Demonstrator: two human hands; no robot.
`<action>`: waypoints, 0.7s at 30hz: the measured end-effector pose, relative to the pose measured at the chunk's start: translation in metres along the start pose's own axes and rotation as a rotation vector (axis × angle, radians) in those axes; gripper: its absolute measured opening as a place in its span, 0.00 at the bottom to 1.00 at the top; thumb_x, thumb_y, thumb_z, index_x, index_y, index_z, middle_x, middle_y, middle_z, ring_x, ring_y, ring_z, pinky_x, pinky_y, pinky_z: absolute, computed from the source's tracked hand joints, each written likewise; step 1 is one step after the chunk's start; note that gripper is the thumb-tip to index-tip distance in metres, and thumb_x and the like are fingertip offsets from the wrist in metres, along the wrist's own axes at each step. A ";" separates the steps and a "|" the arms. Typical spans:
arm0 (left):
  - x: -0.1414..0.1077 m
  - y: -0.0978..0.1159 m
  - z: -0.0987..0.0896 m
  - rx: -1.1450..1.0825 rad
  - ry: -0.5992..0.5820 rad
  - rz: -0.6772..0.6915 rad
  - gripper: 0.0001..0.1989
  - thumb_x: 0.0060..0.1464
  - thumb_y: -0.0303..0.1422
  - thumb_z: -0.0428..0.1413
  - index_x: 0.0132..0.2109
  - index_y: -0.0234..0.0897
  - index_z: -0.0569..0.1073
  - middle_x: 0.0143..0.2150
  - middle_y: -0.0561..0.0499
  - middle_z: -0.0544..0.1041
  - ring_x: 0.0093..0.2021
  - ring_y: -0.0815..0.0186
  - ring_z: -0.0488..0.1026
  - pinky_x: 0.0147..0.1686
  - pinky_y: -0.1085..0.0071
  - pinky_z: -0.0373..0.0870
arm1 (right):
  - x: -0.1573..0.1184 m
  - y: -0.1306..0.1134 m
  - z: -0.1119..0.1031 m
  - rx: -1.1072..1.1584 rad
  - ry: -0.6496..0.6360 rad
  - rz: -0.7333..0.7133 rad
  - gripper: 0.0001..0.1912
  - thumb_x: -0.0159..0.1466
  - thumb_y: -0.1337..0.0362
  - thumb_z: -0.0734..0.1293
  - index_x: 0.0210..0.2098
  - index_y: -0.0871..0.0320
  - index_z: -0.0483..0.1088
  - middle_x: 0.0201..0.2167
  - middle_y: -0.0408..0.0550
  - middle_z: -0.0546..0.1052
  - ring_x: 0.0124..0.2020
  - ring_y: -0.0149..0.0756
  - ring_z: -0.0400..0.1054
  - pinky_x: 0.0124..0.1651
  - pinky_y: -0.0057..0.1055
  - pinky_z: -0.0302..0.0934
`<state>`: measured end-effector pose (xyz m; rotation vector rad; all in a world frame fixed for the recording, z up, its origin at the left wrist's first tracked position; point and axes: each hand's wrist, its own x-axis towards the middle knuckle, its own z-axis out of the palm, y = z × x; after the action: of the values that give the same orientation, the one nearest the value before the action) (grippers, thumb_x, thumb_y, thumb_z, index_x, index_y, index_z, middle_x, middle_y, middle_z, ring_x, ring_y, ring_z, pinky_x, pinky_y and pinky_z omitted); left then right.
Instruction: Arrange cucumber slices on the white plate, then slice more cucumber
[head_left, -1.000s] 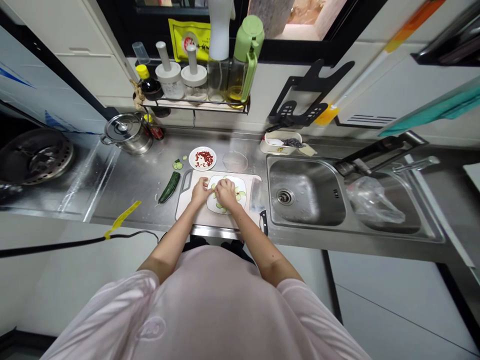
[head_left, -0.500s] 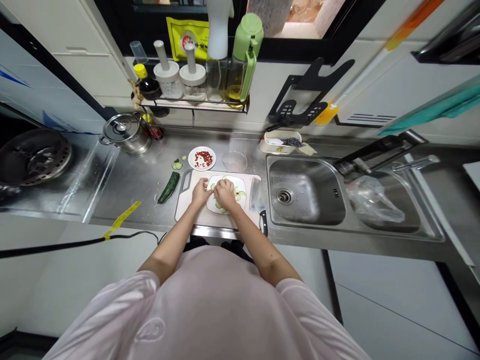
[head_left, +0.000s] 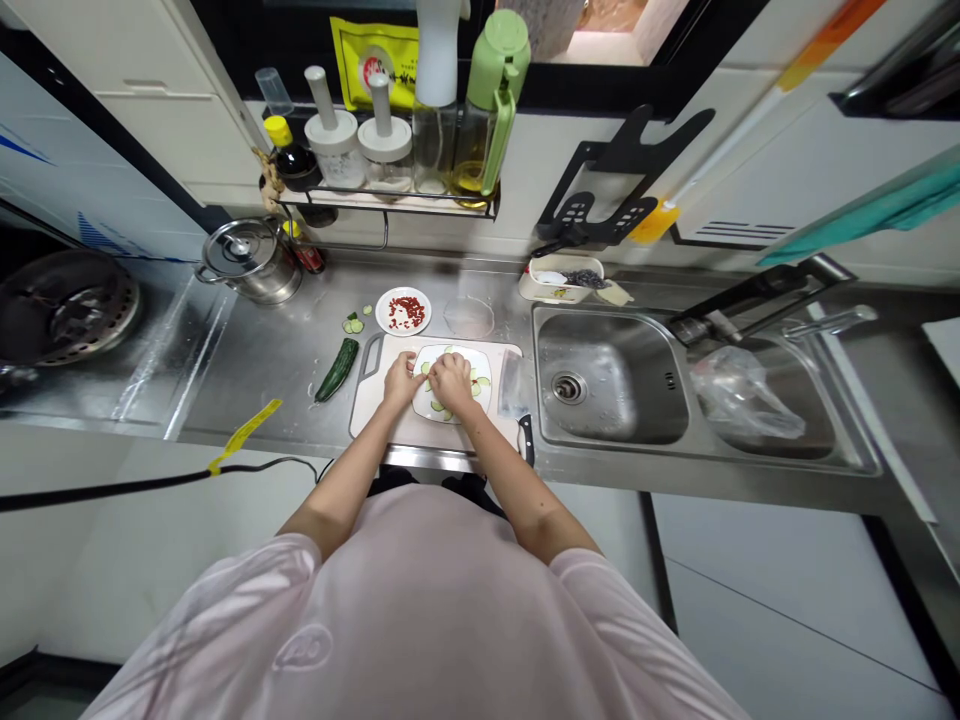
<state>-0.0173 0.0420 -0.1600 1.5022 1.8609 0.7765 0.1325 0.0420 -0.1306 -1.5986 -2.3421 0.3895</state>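
Observation:
A white plate [head_left: 483,400] with thin green-edged cucumber slices [head_left: 439,408] arranged on it rests on the pale cutting board [head_left: 367,420]. At the plate's left rim, my left hand [head_left: 402,380] has its fingers curled in a pinch. My right hand [head_left: 451,382] is bent over the plate's middle, fingertips close to the left ones. Whatever lies between the fingertips is too small to make out. On the board's right side lies a kitchen knife [head_left: 514,385], its black handle toward me. Left of the board is a cut cucumber [head_left: 337,370].
Behind the board stands a small plate of red bits [head_left: 404,312], with a few cucumber pieces [head_left: 352,323] to its left. A steel pot [head_left: 251,262] is at the back left. The sink [head_left: 611,375] lies to the right. A bottle rack [head_left: 386,205] overhangs the back.
Both hands stay over the plate, with only slight finger movement. The whole view has shifted a little as the head moved.

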 end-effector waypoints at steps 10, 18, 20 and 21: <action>-0.001 0.003 -0.001 0.054 0.000 -0.003 0.25 0.43 0.35 0.63 0.50 0.39 0.67 0.36 0.53 0.71 0.32 0.70 0.68 0.33 0.74 0.63 | 0.004 0.002 0.002 -0.040 -0.022 -0.001 0.10 0.64 0.63 0.61 0.38 0.59 0.73 0.44 0.55 0.67 0.49 0.46 0.50 0.50 0.40 0.46; 0.001 0.003 -0.003 0.020 -0.027 -0.055 0.27 0.43 0.35 0.63 0.51 0.40 0.66 0.36 0.54 0.72 0.30 0.71 0.68 0.33 0.75 0.63 | 0.002 0.003 -0.004 -0.011 -0.004 -0.004 0.10 0.65 0.63 0.61 0.37 0.58 0.72 0.44 0.54 0.67 0.49 0.45 0.50 0.49 0.40 0.45; 0.002 0.002 -0.003 0.006 -0.031 -0.059 0.27 0.43 0.35 0.63 0.51 0.40 0.66 0.35 0.54 0.72 0.30 0.72 0.68 0.32 0.75 0.63 | 0.001 0.004 -0.006 -0.006 -0.005 0.006 0.10 0.65 0.62 0.61 0.37 0.58 0.72 0.44 0.53 0.67 0.49 0.45 0.50 0.50 0.40 0.45; 0.002 0.002 -0.003 0.003 -0.031 -0.061 0.27 0.43 0.34 0.63 0.51 0.40 0.66 0.35 0.54 0.72 0.30 0.72 0.68 0.32 0.75 0.63 | 0.001 0.004 -0.007 -0.005 -0.007 0.011 0.09 0.64 0.62 0.61 0.36 0.58 0.72 0.44 0.53 0.67 0.49 0.45 0.50 0.50 0.40 0.45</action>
<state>-0.0187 0.0437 -0.1562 1.4438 1.8764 0.7181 0.1375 0.0450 -0.1257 -1.6151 -2.3424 0.3926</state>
